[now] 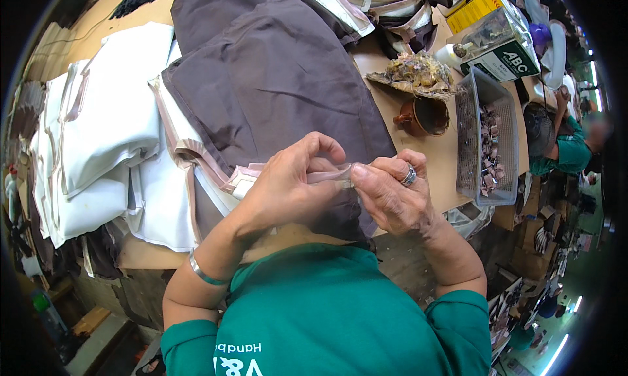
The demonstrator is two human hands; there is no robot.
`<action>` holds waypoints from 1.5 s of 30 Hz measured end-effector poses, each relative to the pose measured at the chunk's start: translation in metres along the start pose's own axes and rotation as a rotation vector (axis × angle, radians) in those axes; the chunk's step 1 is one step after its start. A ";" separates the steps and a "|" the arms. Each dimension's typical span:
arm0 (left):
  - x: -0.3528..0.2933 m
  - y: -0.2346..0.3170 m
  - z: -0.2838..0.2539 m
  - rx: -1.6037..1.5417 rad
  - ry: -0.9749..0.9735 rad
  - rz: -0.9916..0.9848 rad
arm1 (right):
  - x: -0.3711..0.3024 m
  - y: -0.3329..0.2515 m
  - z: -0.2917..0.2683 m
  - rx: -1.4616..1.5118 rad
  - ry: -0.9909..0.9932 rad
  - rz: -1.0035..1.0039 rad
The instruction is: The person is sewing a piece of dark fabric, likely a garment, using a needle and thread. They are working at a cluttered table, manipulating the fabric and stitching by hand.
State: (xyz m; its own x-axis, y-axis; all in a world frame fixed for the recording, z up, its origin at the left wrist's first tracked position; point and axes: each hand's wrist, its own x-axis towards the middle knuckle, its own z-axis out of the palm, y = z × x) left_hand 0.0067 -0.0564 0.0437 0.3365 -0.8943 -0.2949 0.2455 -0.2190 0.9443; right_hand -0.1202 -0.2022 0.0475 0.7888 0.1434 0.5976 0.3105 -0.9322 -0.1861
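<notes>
In front of my chest, my left hand (284, 187) and my right hand (394, 194) meet at a thin pinkish fabric strip (330, 176). Both hands are closed on it. The right thumb and fingertips pinch its end, while the left fingers curl around it farther along. The strip seems to run left under my left hand toward the pink-edged border of the stacked pieces. Just beyond my hands lie large dark brown fabric pieces (275, 81). What sits inside my right fingertips is too small to tell.
White fabric pieces (118, 114) are piled at the left. To the right stand a brown mug (428, 119), a crusted yellowish clump (418, 73), a rectangular can (502, 45) and a grey plastic basket (466, 147) of small pinkish pieces. A person (572, 147) in green sits farther right.
</notes>
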 end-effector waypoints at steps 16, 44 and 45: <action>0.000 -0.006 0.001 -0.139 -0.027 -0.009 | 0.011 0.010 0.007 0.344 -0.011 0.021; 0.000 -0.011 -0.004 -0.161 -0.051 0.019 | 0.011 0.009 0.017 0.460 -0.044 0.121; -0.001 -0.013 -0.003 -0.115 -0.055 0.035 | 0.012 0.010 0.016 0.474 -0.044 0.138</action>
State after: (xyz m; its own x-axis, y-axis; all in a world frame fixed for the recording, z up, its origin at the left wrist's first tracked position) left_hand 0.0064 -0.0515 0.0313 0.2971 -0.9213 -0.2508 0.3385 -0.1439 0.9299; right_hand -0.0994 -0.2042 0.0403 0.8580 0.0523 0.5110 0.4004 -0.6912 -0.6016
